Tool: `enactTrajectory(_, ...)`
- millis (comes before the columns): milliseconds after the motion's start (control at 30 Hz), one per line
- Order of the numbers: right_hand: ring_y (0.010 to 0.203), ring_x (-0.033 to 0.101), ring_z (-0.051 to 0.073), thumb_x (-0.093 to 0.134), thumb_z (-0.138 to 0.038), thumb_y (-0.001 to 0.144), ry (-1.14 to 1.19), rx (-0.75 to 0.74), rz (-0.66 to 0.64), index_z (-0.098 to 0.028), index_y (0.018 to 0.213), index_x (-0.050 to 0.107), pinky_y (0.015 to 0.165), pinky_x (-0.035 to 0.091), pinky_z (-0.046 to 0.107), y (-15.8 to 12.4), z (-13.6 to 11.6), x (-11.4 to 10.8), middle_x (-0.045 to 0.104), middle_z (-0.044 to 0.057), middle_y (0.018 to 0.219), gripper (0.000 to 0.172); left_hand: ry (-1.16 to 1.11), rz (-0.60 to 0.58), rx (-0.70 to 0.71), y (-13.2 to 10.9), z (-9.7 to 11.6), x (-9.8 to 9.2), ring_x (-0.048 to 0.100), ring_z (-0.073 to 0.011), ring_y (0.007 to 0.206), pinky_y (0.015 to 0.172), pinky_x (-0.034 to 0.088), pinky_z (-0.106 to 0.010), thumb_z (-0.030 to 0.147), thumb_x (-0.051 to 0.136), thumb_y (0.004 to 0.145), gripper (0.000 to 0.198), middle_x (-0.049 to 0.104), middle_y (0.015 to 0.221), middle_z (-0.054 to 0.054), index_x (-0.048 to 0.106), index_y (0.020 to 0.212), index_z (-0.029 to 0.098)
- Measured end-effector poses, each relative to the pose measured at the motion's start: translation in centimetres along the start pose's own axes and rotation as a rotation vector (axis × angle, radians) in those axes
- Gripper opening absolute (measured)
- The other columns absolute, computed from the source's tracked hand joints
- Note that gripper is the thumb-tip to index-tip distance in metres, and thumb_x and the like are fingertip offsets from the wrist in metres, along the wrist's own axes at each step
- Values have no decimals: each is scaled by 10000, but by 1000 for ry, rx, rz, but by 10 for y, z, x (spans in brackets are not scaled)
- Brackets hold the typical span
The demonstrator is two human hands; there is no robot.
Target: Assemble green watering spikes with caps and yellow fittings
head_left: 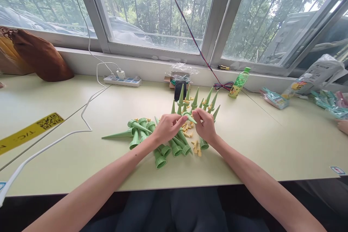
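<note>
My left hand [169, 127] is closed around a green plastic watering spike [191, 119], whose tapered tip points right. Just beside that tip, my right hand [205, 125] is closed, fingers curled in; what they pinch, if anything, is hidden. Loose green spikes with ribbed, hollow caps [160, 162] lie heaped under and left of my left hand. Small yellow valve pieces [198, 148] are scattered on the table between my hands. Behind my hands, several green spikes [194, 98] stand point up, some with yellow pieces on them.
A phone [179, 90] leans behind the upright spikes. Along the window stand a power strip [123, 81] with a white cable, a green-capped bottle [239, 82] and plastic-wrapped packs [274, 98]. A brown bag [43, 56] sits left. Another person's hand [343, 126] shows at the right edge.
</note>
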State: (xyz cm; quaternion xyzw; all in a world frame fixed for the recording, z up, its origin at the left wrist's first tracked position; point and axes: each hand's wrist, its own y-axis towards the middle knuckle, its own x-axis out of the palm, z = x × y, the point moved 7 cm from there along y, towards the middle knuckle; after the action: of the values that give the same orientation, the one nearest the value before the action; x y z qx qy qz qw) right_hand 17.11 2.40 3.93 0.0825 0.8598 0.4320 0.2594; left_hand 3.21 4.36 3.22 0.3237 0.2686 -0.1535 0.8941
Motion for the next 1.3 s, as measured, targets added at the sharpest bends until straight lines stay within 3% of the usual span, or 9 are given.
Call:
enactTrajectory(267, 540, 336, 114, 383, -355, 999, 10, 5, -9, -208, 678, 405, 532, 292, 259, 1, -1, 0, 389, -30, 592, 354, -178, -50, -109, -1, -3, -1, 328, -79, 476, 448, 242, -218, 550, 507, 897, 498, 420, 514, 34, 637, 670, 126)
enactTrajectory(567, 520, 322, 105, 395, -361, 997, 20, 48, -21, -209, 642, 344, 527, 288, 254, 1, 2, 2, 374, -39, 566, 389, -158, -37, -84, 0, -3, -3, 460, -90, 546, 467, 358, -201, 504, 615, 844, 389, 613, 663, -8, 623, 720, 136)
enactTrajectory(733, 511, 280, 102, 398, -378, 997, 19, 53, -37, -211, 627, 293, 510, 257, 257, 1, 4, 3, 326, -45, 557, 420, -88, 64, 18, -1, -1, -7, 508, -92, 554, 496, 442, -214, 478, 686, 804, 346, 654, 761, -27, 638, 861, 140)
enactTrajectory(900, 493, 269, 93, 393, -407, 996, 21, 75, -62, -211, 618, 277, 487, 239, 250, 2, 5, 5, 314, -49, 535, 442, 50, 135, 202, -5, 8, -9, 549, -88, 576, 534, 467, -214, 402, 669, 851, 295, 615, 820, -18, 609, 1011, 161)
enactTrajectory(1133, 480, 257, 86, 396, -379, 993, 15, 59, -73, -211, 619, 265, 469, 228, 244, 2, 2, 7, 294, -54, 522, 431, 183, 136, 428, -9, 18, -9, 503, -53, 530, 507, 422, -190, 244, 563, 928, 128, 574, 907, -29, 557, 1042, 186)
enactTrajectory(1300, 483, 253, 86, 397, -363, 995, 15, 47, -48, -210, 621, 269, 468, 231, 243, 2, 0, 7, 293, -57, 525, 424, 227, 113, 447, -10, 20, -8, 494, -57, 553, 516, 415, -187, 154, 498, 922, 155, 567, 934, -39, 544, 1065, 193)
